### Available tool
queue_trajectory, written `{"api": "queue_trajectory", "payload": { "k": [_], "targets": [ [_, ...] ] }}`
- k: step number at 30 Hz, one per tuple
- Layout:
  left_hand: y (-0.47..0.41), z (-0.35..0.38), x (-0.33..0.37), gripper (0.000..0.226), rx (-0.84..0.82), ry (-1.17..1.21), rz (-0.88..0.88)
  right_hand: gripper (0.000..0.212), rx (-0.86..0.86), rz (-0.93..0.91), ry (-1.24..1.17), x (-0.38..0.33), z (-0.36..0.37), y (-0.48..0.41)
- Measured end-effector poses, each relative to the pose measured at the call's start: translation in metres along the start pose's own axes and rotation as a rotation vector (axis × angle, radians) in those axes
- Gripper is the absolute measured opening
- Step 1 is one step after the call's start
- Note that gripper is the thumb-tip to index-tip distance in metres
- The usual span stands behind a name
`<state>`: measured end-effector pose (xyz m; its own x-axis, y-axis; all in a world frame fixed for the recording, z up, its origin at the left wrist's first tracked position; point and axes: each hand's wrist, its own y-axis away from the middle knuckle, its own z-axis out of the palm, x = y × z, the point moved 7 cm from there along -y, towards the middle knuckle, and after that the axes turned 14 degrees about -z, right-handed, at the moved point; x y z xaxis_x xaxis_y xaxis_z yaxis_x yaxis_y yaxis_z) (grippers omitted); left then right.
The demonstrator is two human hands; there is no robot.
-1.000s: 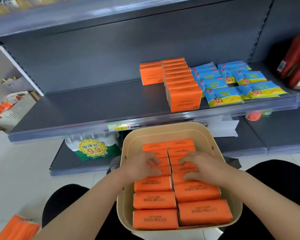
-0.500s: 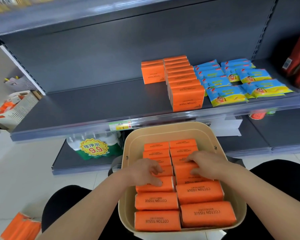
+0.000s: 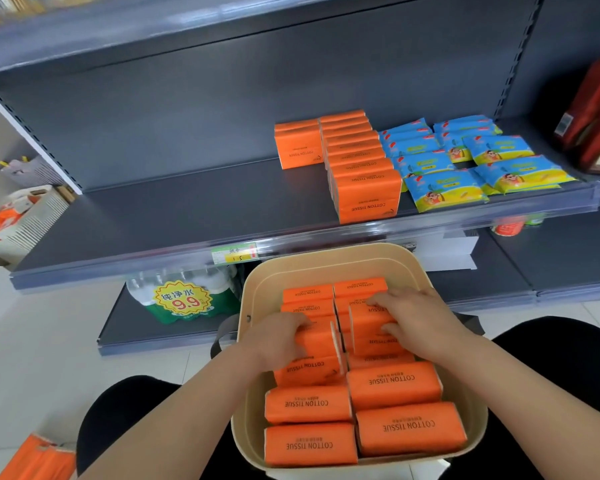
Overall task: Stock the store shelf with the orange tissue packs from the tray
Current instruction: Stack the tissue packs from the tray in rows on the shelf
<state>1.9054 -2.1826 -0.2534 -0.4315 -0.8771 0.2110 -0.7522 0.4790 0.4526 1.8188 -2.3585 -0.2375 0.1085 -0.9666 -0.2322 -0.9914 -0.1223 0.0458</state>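
Beige tray (image 3: 326,258) below grey shelf (image 3: 187,209), holding 2 columns of orange tissue packs (image 3: 409,432): left hand (image 3: 278,336) grips raised left-column pack (image 3: 317,341), right hand (image 3: 421,322) grips raised right-column pack (image 3: 369,323); shelved orange packs (image 3: 366,194) stand beside blue packs (image 3: 444,188).

"COTTON TISSUE" printed on the orange tissue packs (image 3: 409,426), "纯净水 9.9" on a yellow starburst tag (image 3: 182,299)

Grey metal shelving (image 3: 153,216) with a dark back panel (image 3: 222,98) fills twelve o'clock; white floor tiles (image 3: 49,358) at eight o'clock
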Motion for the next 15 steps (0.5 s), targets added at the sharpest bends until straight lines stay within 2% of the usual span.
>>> {"api": "queue_trajectory", "payload": {
  "k": [8, 13, 15],
  "targets": [
    [0.01, -0.09, -0.009, 0.041, 0.428, 0.292, -0.037, 0.045, 0.199, -0.015, 0.085, -0.002, -0.056, -0.008],
    [0.001, -0.152, -0.017, 0.041, 0.613, 0.308, -0.07, 0.046, 0.449, -0.02, 0.136, -0.001, -0.124, -0.028],
    [-0.006, -0.172, -0.018, 0.041, 0.665, 0.283, -0.077, 0.046, 0.501, -0.025, 0.182, -0.001, -0.147, -0.04]
  ]
}}
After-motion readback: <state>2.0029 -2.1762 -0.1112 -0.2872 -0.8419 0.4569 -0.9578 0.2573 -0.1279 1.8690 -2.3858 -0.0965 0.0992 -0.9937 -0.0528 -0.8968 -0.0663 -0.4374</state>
